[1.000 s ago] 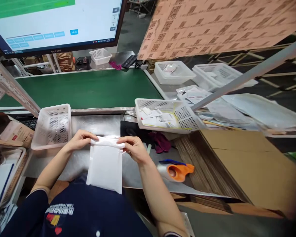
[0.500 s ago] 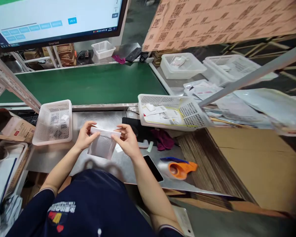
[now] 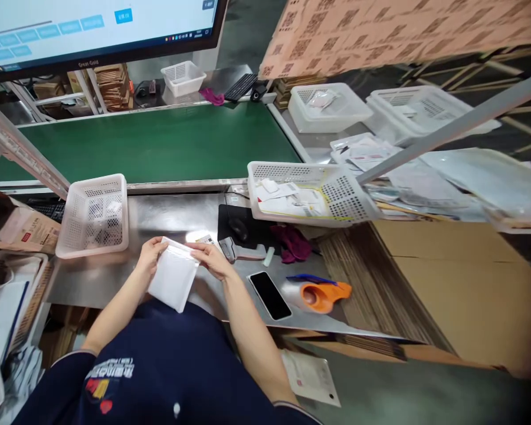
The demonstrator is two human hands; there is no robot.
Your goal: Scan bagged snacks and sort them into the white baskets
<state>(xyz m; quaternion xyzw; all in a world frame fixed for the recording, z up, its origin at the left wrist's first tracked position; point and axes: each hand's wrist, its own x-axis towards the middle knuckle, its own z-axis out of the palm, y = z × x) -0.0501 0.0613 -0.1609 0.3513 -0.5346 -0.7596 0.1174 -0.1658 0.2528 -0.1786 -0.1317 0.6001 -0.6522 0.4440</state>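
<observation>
The left hand pinches the upper left corner of a white pouch, while the right hand grips the top edge near the other corner. The pouch is tilted in front of the dark shirt, above the near edge of the metal table.

Just beyond the right hand lies a printed paper, partly covered by the fingers. Beside it are a handheld scanner, a black mouse on a dark mat, a pale green stick and a crumpled purple cloth. A phone lies face up near the right forearm, with an orange tape dispenser just beside it.

Two perforated baskets flank the far side: the left basket holds small items (too unclear to name), and the right basket holds cards and papers. Behind them runs a green conveyor belt. A slanting metal pole cuts across the view of the white trays and papers at right, and the monitor blocks part of the background.
</observation>
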